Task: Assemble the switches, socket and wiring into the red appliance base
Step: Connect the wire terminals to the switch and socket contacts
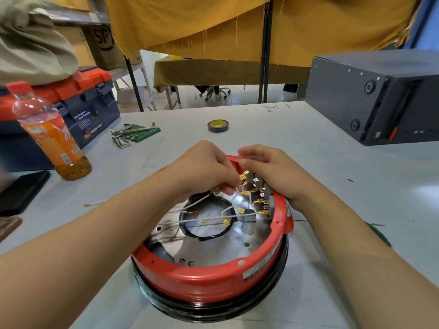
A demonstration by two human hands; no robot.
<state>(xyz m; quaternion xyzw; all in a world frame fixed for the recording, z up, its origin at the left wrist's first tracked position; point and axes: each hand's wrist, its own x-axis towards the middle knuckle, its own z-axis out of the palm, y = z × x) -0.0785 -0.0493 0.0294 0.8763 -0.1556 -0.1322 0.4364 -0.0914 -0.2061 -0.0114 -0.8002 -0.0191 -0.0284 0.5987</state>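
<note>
The red appliance base (209,279) lies upside down on the grey table, its metal inside facing up. White wires (209,218) with brass terminals cross the black ring in its middle. Black switches with metal tabs (260,187) sit inside the far right wall. My left hand (204,167) reaches over the far rim and pinches a white wire with a brass terminal (243,176) beside the switches. My right hand (273,172) grips the red rim at the far right, fingers curled over it above the switches.
An orange drink bottle (51,136) stands at left before a blue and orange toolbox (83,100). Hex keys (122,136) and a tape roll (218,125) lie farther back. A dark grey box (380,96) sits at the right. One loose wire (95,204) lies left of the base.
</note>
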